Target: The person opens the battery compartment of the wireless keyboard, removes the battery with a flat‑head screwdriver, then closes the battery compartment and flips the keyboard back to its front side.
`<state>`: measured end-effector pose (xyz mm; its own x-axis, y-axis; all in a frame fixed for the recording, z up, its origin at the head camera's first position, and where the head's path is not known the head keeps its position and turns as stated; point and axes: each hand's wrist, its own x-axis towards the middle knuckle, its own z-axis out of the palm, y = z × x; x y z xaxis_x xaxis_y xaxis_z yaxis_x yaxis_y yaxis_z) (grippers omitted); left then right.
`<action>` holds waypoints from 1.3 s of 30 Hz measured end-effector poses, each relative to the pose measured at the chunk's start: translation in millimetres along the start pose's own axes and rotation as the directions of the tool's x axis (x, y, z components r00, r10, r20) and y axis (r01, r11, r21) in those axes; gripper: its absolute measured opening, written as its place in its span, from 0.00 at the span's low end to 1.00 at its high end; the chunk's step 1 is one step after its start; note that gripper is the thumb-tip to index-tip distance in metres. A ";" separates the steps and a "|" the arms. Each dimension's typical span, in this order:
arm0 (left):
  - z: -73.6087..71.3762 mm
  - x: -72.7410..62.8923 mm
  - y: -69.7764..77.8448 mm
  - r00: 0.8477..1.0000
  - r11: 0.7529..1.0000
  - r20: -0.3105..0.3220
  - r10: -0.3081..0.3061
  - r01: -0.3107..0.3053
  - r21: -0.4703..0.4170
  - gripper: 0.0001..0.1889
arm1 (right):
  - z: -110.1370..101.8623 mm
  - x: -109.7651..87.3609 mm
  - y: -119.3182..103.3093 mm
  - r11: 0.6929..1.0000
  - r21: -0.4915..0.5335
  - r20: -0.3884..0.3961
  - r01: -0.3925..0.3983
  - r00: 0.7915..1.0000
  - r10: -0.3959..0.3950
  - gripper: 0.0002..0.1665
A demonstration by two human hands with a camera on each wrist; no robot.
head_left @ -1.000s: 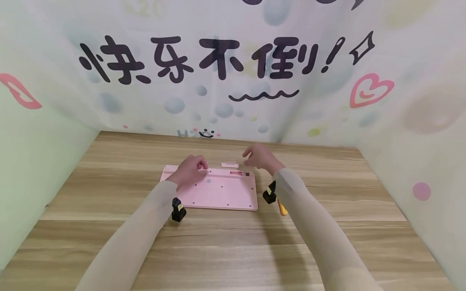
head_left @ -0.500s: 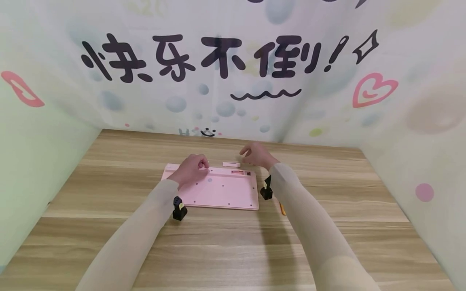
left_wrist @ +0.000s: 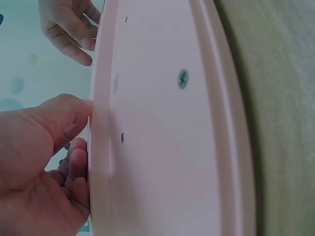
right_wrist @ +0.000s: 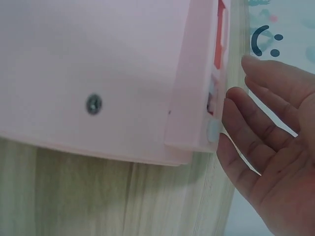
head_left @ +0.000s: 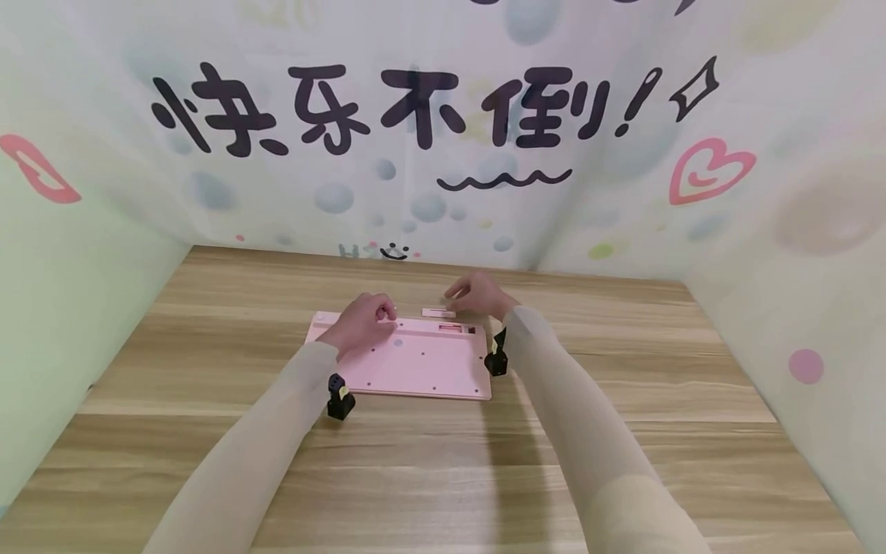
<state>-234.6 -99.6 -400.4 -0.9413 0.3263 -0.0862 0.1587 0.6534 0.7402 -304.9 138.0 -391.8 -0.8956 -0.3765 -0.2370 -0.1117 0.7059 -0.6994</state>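
A pink keyboard [head_left: 429, 373] lies face down, screw heads showing on its underside. Along its far edge, a battery slot [right_wrist: 219, 44] stands uncovered with something red inside. My left hand [head_left: 360, 322] rests at the far edge, left of the middle; in the left wrist view its thumb tip touches the rim, with the other fingers loosely bent beside it. A small pink battery cover [head_left: 434, 313] lies on the table just behind the keyboard. My right hand [head_left: 481, 295] hovers at the cover's right end, fingers apart and slightly bent, nothing seen between them.
The wooden table [head_left: 388, 477] runs back to a printed cloth wall [head_left: 429, 208], close behind the hands. More cloth walls stand at the left and right. Dark wrist cameras [head_left: 340, 400] sit on both sleeves.
My right hand has moved left, up to the battery cover. An orange object beside the keyboard is now hidden by the right sleeve. The left hand has stayed in place.
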 end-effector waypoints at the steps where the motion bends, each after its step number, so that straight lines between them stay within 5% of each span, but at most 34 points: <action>1: 0.1 0.2 -0.3 1.000 1.000 0.000 0.000 0.000 -0.002 0.05 | 0.8 1.2 0.5 1.000 0.008 0.007 -0.001 1.000 0.001 0.16; 12: 0.5 0.2 -0.4 1.000 1.000 0.000 -0.003 0.003 -0.012 0.05 | 6.5 15.2 7.3 0.999 0.010 0.051 0.050 0.997 -0.050 0.14; 19: -0.6 -1.0 2.4 1.000 0.999 0.010 -0.020 0.020 -0.028 0.05 | 10.8 19.1 10.0 0.999 0.021 0.105 -0.032 0.994 0.029 0.14; 39: -0.6 0.5 -0.6 1.000 1.000 -0.003 -0.014 0.014 -0.028 0.05 | 19.9 20.0 12.3 0.999 0.048 0.033 -0.019 0.999 0.017 0.08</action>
<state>-235.4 -100.2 -400.5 -0.9443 0.3153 -0.0946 0.1371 0.6381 0.7576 -315.6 127.2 -418.6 -0.8827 -0.3838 -0.2711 -0.0742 0.6835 -0.7261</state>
